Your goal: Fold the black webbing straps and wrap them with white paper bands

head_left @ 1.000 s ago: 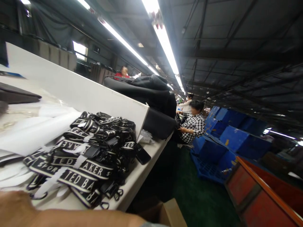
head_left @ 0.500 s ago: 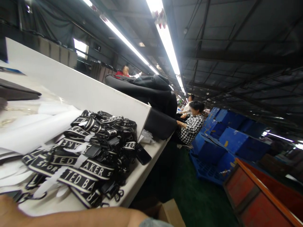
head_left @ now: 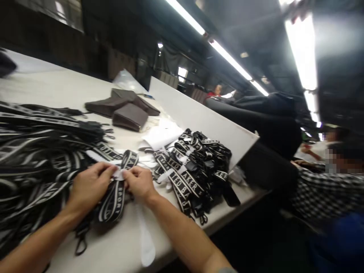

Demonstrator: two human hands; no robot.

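Both my hands rest on the white table [head_left: 51, 87] and pinch a folded black strap with white lettering [head_left: 115, 197]. My left hand [head_left: 89, 185] grips it from the left, fingers closed on a white paper band [head_left: 119, 173] wrapped round the strap. My right hand [head_left: 139, 182] holds the same spot from the right, fingers curled. A long white paper strip [head_left: 145, 235] trails toward me from under my right wrist. A pile of banded straps [head_left: 196, 170] lies to the right.
A big heap of loose black straps [head_left: 36, 140] covers the table's left. Brown flat pouches [head_left: 125, 110] and white paper [head_left: 160, 136] lie further back. A white divider board [head_left: 204, 121] stands behind the pile, black bags [head_left: 264, 121] beyond it. A person in a checked shirt [head_left: 324, 189] sits at right.
The view has swung left and down from the hall to the table. Both hands, before only an arm at the bottom edge, now show gripping a strap.
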